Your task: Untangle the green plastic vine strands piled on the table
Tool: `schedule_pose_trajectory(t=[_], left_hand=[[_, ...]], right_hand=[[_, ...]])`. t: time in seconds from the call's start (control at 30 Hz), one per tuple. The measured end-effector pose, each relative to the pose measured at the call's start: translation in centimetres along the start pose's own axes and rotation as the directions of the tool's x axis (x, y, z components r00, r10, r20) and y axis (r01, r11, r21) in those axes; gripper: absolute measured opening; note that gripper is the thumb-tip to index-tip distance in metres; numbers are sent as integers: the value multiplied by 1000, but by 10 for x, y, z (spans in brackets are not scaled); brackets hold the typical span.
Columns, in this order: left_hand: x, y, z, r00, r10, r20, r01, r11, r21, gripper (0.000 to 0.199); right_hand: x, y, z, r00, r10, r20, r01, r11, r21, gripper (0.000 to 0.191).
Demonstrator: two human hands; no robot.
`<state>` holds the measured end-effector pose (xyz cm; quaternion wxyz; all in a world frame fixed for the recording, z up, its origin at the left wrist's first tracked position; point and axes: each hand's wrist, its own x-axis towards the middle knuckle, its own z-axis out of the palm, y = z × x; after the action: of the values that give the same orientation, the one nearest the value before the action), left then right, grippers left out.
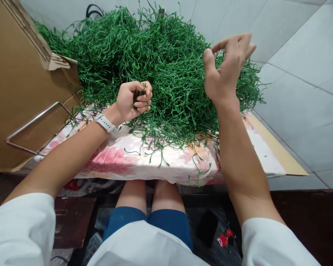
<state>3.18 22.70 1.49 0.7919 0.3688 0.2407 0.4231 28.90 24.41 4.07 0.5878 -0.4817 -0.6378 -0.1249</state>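
A big heap of thin green stems (166, 74), artificial-looking with small knobbed or forked ends, covers the back of the table. My left hand (134, 98), with a white watch on the wrist, is curled closed at the front of the heap; bits of green stem show between its fingers. Above the heap's right side my right hand (227, 66) is raised, thumb and fingers apart, slightly blurred, with nothing seen in it. Loose stems (161, 155) trail over the table's front edge.
The table has a floral cloth (111, 160). A cardboard box (16, 92) stands at left, by a bent metal wire frame (34, 122). Tiled wall (308, 81) closes off the back and right. Below lie a dark phone-like object (207, 227) and a red item (222, 241).
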Motion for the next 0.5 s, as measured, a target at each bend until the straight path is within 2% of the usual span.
schedule_pose_trajectory(t=[0.1, 0.17, 0.2, 0.27, 0.33, 0.4, 0.47, 0.5], left_hand=[[0, 0, 1, 998, 62, -23, -62, 998, -32, 37], [-1, 2, 2, 994, 98, -44, -100, 993, -58, 38], [-1, 3, 2, 992, 111, -58, -115, 991, -74, 37], [-1, 5, 0, 988, 133, -84, -142, 983, -112, 35], [0, 7, -3, 983, 155, -95, -168, 975, -143, 33], [1, 7, -6, 980, 181, -83, -193, 967, -165, 32], [3, 6, -9, 979, 194, -64, -202, 964, -173, 29], [3, 6, -10, 980, 191, -55, -198, 965, -172, 28]], right_hand=[[-8, -14, 6, 994, -65, 86, 64, 998, 8, 16], [-16, -25, 11, 964, -136, 227, 127, 990, 55, 10], [-21, -31, 13, 934, -194, 300, 173, 980, 98, 1], [-31, -44, 19, 842, -352, 410, 286, 934, 214, 25], [-41, -55, 24, 746, -479, 463, 352, 874, 336, 42], [-51, -66, 30, 705, -502, 501, 296, 850, 436, 34], [-58, -73, 34, 712, -437, 550, 128, 851, 510, 13], [-61, -76, 36, 720, -392, 573, 29, 841, 540, 14]])
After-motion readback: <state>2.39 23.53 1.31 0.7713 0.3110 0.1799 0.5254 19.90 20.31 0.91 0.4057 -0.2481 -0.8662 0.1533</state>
